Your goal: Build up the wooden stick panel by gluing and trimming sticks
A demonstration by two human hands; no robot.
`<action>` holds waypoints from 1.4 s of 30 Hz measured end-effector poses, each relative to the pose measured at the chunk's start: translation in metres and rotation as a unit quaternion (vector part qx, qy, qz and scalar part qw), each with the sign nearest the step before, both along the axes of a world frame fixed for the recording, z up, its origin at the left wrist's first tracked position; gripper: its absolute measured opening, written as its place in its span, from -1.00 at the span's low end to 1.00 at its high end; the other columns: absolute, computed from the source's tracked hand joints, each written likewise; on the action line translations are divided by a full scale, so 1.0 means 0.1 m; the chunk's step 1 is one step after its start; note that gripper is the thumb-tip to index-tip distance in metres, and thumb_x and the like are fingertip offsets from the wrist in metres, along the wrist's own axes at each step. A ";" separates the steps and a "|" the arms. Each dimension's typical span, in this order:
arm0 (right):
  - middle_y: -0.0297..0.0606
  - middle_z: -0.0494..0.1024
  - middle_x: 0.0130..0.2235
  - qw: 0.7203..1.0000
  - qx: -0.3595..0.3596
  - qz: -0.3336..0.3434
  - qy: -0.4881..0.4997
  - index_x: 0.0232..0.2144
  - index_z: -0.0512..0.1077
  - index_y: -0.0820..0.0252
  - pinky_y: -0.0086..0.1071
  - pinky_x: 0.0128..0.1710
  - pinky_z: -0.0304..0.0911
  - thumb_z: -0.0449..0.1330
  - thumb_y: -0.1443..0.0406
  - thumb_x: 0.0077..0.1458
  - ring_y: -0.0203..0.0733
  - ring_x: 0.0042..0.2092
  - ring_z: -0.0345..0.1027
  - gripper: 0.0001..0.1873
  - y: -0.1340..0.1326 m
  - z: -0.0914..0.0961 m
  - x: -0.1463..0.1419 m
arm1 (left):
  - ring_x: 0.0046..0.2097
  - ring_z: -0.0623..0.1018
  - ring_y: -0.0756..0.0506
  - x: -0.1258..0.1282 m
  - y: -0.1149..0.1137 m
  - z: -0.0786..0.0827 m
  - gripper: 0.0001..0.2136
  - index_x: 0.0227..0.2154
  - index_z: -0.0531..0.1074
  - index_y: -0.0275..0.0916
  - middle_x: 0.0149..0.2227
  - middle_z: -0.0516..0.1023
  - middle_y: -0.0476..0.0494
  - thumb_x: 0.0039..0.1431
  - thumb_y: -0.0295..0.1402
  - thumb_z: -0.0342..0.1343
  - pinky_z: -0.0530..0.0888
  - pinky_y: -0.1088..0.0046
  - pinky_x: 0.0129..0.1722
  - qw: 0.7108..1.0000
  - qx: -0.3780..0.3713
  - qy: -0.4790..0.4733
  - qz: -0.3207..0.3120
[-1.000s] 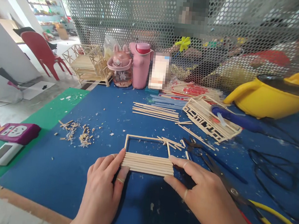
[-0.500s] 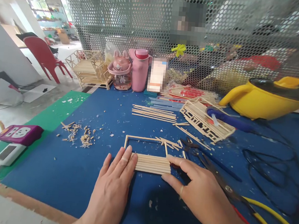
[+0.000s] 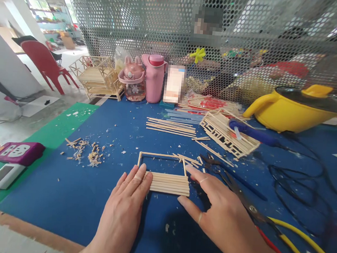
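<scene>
A small rectangular frame of thin wooden sticks (image 3: 160,155) lies flat on the blue tabletop (image 3: 70,200). Across its near part runs a row of wooden sticks (image 3: 169,183), laid side by side. My left hand (image 3: 126,201) rests flat on the row's left end, fingers stretched out and covering that end. At the right end, my right hand (image 3: 217,201) has thumb and fingers spread apart, the index fingertip close to the frame's right side. Whether that fingertip touches the frame I cannot tell. Loose stick pieces (image 3: 192,161) lie by the frame's far right corner.
Pliers (image 3: 212,162) and yellow-handled cutters (image 3: 252,210) lie right of my right hand. Behind them are a blue glue gun (image 3: 253,134), a stick model (image 3: 229,134) and a yellow pot (image 3: 296,110). Stick scraps (image 3: 95,153) lie left, long sticks (image 3: 171,126) ahead.
My right thumb and index finger have opened away from the row's right end, the index moving farther along the frame's side. My left hand stays on the sticks. The view has shifted slightly.
</scene>
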State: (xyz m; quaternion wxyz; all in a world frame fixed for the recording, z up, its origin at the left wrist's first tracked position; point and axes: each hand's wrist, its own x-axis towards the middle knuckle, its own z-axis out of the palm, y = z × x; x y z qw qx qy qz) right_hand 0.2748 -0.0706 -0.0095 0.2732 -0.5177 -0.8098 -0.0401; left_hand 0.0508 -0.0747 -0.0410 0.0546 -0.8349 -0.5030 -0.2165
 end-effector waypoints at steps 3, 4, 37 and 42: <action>-0.10 0.56 -0.12 1.000 -0.030 0.008 -0.005 0.05 0.33 0.24 -0.10 -0.08 0.41 0.17 0.22 0.11 -0.02 -0.10 0.46 -0.55 -0.01 -0.01 0.00 | 0.21 0.32 -0.23 0.01 -0.01 0.01 -0.58 0.09 0.32 -0.24 0.18 0.35 -0.26 0.21 -0.59 -0.17 0.44 0.08 0.06 0.999 -0.025 -0.044 0.001; -0.10 0.56 -0.12 0.999 -0.044 0.007 -0.007 0.04 0.33 0.22 -0.09 -0.07 0.40 0.16 0.22 0.12 -0.02 -0.09 0.46 -0.56 -0.01 -0.02 -0.01 | 0.22 0.31 -0.21 0.01 -0.01 0.02 -0.60 0.08 0.33 -0.23 0.18 0.35 -0.25 0.23 -0.56 -0.16 0.44 0.12 0.07 0.997 -0.037 -0.063 0.003; -0.14 0.60 -0.20 0.989 -0.135 -0.034 0.058 -0.08 0.45 0.23 -0.13 -0.09 0.38 0.29 0.27 -0.02 -0.01 -0.15 0.46 -0.60 -0.04 0.04 0.01 | 0.24 0.27 -0.25 0.30 0.25 0.11 -0.60 0.17 0.22 -0.30 0.23 0.28 -0.21 0.35 -0.31 -0.23 0.23 0.03 0.16 0.984 0.041 0.132 -0.108; -0.11 0.54 -0.12 0.979 -0.107 -0.056 0.162 0.12 0.26 0.20 -0.23 -0.17 0.40 0.22 0.03 0.02 -0.11 -0.21 0.45 -0.34 -0.01 0.17 0.16 | 0.21 0.31 -0.27 0.29 0.25 0.12 -0.60 0.16 0.24 -0.34 0.21 0.30 -0.27 0.34 -0.35 -0.23 0.26 0.07 0.14 0.984 0.030 0.126 -0.121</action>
